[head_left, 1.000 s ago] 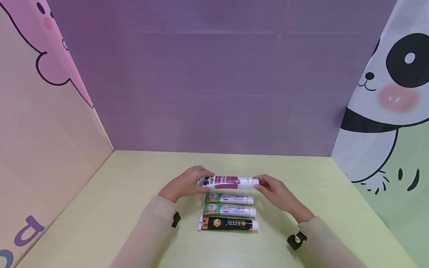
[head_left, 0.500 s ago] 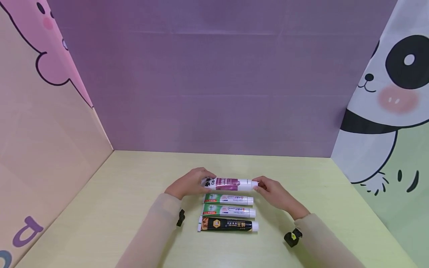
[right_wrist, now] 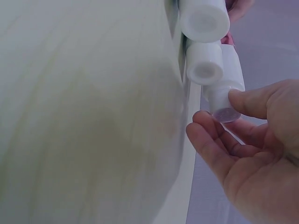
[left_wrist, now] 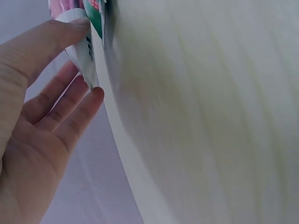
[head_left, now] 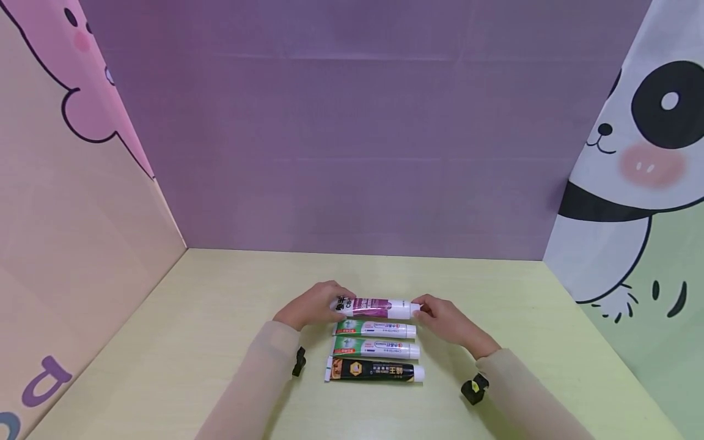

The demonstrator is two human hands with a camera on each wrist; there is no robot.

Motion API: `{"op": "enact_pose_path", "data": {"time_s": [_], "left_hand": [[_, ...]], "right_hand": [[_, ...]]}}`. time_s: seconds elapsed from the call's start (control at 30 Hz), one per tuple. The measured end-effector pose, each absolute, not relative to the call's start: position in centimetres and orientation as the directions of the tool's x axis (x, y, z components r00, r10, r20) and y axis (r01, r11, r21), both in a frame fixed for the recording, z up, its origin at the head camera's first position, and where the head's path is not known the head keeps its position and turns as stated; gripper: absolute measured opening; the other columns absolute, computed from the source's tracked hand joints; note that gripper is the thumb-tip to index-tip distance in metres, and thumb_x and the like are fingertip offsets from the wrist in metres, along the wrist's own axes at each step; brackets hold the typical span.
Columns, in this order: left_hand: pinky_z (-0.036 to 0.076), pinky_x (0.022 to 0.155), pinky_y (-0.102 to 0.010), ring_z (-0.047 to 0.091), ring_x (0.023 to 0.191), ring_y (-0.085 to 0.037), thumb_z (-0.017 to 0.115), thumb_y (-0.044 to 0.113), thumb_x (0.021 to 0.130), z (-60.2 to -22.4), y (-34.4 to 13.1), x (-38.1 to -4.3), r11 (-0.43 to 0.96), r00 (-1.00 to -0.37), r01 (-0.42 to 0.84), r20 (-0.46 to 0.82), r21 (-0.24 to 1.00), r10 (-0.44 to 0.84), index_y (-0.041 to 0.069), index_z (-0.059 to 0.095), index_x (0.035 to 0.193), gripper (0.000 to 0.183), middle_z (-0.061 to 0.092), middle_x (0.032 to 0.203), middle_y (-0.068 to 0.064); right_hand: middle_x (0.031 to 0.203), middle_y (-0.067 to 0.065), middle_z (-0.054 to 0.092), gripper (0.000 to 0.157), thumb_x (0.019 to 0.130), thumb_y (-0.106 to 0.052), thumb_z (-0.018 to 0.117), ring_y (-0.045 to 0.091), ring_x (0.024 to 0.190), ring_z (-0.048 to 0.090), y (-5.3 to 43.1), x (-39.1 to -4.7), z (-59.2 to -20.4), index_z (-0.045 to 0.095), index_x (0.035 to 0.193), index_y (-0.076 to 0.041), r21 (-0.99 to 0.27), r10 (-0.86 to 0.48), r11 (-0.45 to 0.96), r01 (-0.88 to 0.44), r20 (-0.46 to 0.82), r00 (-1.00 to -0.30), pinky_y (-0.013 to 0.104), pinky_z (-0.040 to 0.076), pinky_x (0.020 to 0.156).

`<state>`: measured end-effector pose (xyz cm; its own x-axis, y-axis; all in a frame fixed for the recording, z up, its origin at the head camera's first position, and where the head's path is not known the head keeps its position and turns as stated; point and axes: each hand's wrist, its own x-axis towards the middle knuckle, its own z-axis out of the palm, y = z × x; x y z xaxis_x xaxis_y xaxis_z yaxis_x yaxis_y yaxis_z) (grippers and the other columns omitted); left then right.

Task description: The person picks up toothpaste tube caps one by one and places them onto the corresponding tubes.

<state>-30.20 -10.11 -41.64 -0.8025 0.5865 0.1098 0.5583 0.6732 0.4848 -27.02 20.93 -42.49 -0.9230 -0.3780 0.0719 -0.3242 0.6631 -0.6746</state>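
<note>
Between both hands lies a white and purple toothpaste tube (head_left: pixel 376 308), its cap to the right. The left hand (head_left: pixel 315 304) pinches the tube's flat end between thumb and fingers. At the other end the right hand (head_left: pixel 452 319) holds the white cap (right_wrist: pixel 224 105) with thumb and fingertips. Just nearer the person, two green and white toothpaste tubes (head_left: pixel 379 329) lie side by side, parallel to the held one. Nearest of the row is a black toothpaste tube (head_left: pixel 376 370) with a white cap. In the left wrist view the tube's crimped end (left_wrist: pixel 86 56) shows under the thumb.
The pale wooden table (head_left: pixel 165 366) spreads around the row of tubes. A purple backdrop (head_left: pixel 352 134) rises behind it, with printed panels at left and at right (head_left: pixel 632 183). Black wrist cameras (head_left: pixel 474 388) hang below both sleeves.
Both hands have brought the purple and white tube down and nearer the person, closer to the green and white tubes. The row of other tubes has stayed in place.
</note>
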Motion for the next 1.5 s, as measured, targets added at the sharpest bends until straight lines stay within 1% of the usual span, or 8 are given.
{"op": "enact_pose_path", "data": {"time_s": [0.17, 0.43, 0.8, 1.0, 1.13, 1.27, 1.37, 1.5], "left_hand": [[0.047, 0.099, -0.042, 0.057, 0.112, -0.024, 0.077, 0.006, 0.085, -41.77, -10.15, -30.29, 0.67, -0.806, 0.545, 0.094, 0.504, 0.585, 0.007, 0.069, 0.127, 0.044, 0.063, 0.121, -0.01], [0.047, 0.099, -0.042, 0.056, 0.114, -0.025, 0.075, 0.002, 0.085, -41.83, -10.28, -29.96, 0.675, -0.821, 0.505, 0.059, 0.538, 0.568, 0.008, 0.068, 0.129, 0.045, 0.062, 0.124, -0.011], [0.045, 0.101, -0.043, 0.056, 0.114, -0.026, 0.073, 0.0, 0.085, -41.56, -10.14, -30.16, 0.68, -0.816, 0.521, 0.067, 0.516, 0.574, 0.007, 0.069, 0.126, 0.042, 0.063, 0.121, -0.01], [0.046, 0.099, -0.042, 0.056, 0.113, -0.025, 0.073, 0.0, 0.084, -41.9, -10.16, -30.28, 0.698, -0.823, 0.514, 0.058, 0.498, 0.565, 0.009, 0.069, 0.127, 0.044, 0.062, 0.121, -0.009], [0.047, 0.099, -0.041, 0.056, 0.112, -0.023, 0.074, 0.002, 0.084, -41.89, -10.18, -30.17, 0.711, -0.832, 0.499, 0.044, 0.497, 0.553, 0.012, 0.069, 0.128, 0.045, 0.062, 0.12, -0.008], [0.046, 0.099, -0.041, 0.056, 0.112, -0.023, 0.074, 0.004, 0.084, -41.71, -10.2, -30.02, 0.715, -0.832, 0.5, 0.043, 0.489, 0.553, 0.011, 0.069, 0.128, 0.045, 0.062, 0.12, -0.007], [0.046, 0.1, -0.042, 0.056, 0.113, -0.024, 0.075, 0.005, 0.085, -41.46, -10.23, -29.86, 0.718, -0.829, 0.512, 0.052, 0.471, 0.556, 0.011, 0.069, 0.128, 0.043, 0.062, 0.12, -0.007], [0.045, 0.102, -0.043, 0.056, 0.117, -0.026, 0.075, 0.008, 0.086, -41.05, -10.38, -29.47, 0.715, -0.836, 0.504, 0.065, 0.484, 0.545, 0.01, 0.07, 0.126, 0.04, 0.062, 0.123, -0.009]], "right_hand": [[0.093, 0.005, 0.061, 0.02, 0.1, -0.007, 0.06, 0.018, 0.08, 0.053, 20.69, -27.12, -42.42, 0.061, 0.117, 0.003, -0.673, -0.355, 0.681, -0.288, 0.041, -0.934, 0.032, 0.047, 0.069], [0.091, 0.004, 0.061, 0.019, 0.099, -0.007, 0.062, 0.017, 0.079, 0.053, 20.46, -27.15, -42.3, 0.063, 0.114, 0.003, -0.643, -0.355, 0.711, -0.284, 0.021, -0.935, 0.033, 0.048, 0.07], [0.095, 0.005, 0.064, 0.018, 0.096, -0.007, 0.065, 0.019, 0.084, 0.057, 20.34, -27.4, -42.47, 0.067, 0.112, 0.002, -0.618, -0.335, 0.733, -0.286, 0.038, -0.941, 0.037, 0.05, 0.077], [0.095, 0.005, 0.065, 0.02, 0.097, -0.007, 0.064, 0.017, 0.083, 0.058, 20.51, -27.28, -42.53, 0.066, 0.113, 0.003, -0.632, -0.357, 0.715, -0.3, 0.039, -0.933, 0.035, 0.05, 0.075], [0.098, 0.006, 0.066, 0.023, 0.098, -0.009, 0.064, 0.018, 0.087, 0.059, 20.53, -27.09, -42.49, 0.065, 0.117, 0.004, -0.629, -0.361, 0.715, -0.304, 0.04, -0.932, 0.038, 0.051, 0.079], [0.101, 0.007, 0.067, 0.031, 0.098, -0.014, 0.065, 0.022, 0.093, 0.063, 20.59, -27.01, -42.47, 0.062, 0.124, 0.004, -0.629, -0.332, 0.727, -0.276, 0.03, -0.943, 0.043, 0.052, 0.085], [0.103, 0.009, 0.067, 0.037, 0.098, -0.016, 0.065, 0.026, 0.096, 0.065, 20.72, -26.98, -42.5, 0.059, 0.128, 0.005, -0.636, -0.322, 0.724, -0.267, 0.03, -0.946, 0.044, 0.053, 0.086], [0.105, 0.012, 0.067, 0.039, 0.098, -0.016, 0.065, 0.03, 0.098, 0.066, 20.95, -26.73, -42.39, 0.057, 0.13, 0.006, -0.651, -0.328, 0.708, -0.274, 0.04, -0.944, 0.044, 0.053, 0.085]]}}
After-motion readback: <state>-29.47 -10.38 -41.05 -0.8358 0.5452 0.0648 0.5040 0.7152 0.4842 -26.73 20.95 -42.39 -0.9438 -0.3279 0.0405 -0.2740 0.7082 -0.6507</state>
